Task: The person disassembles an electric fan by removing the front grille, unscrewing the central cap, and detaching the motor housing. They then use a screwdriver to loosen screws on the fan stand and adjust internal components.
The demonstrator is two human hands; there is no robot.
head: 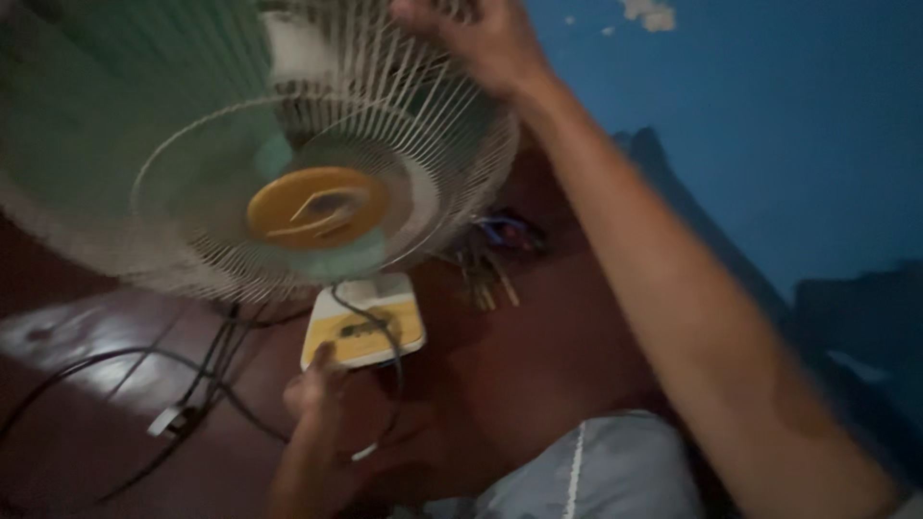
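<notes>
A small table fan (317,183) with a pale wire grille and a yellow round hub is seen in the upper left and centre of the frame, tilted and partly blurred. Its top rim is gripped at the upper centre of the frame by the right hand (486,38), the fingers curled over the wires of the grille, while the forearm runs down to the lower right corner. The fan's base (365,327), a white and yellow block with a dark strip of buttons, is found just below the grille, near the middle of the frame. The base is touched at its lower left corner by the left hand (317,399), with the thumb laid on its yellow face; how far the other fingers are closed cannot be told, as they are hidden under the hand. A dark cord (207,370) is trailed from under the fan toward the lower left, across a reddish-brown floor (538,375). A bunch of keys (490,269) is seen lying just right of the grille. A blue wall (769,125) fills the upper right of the frame.
</notes>
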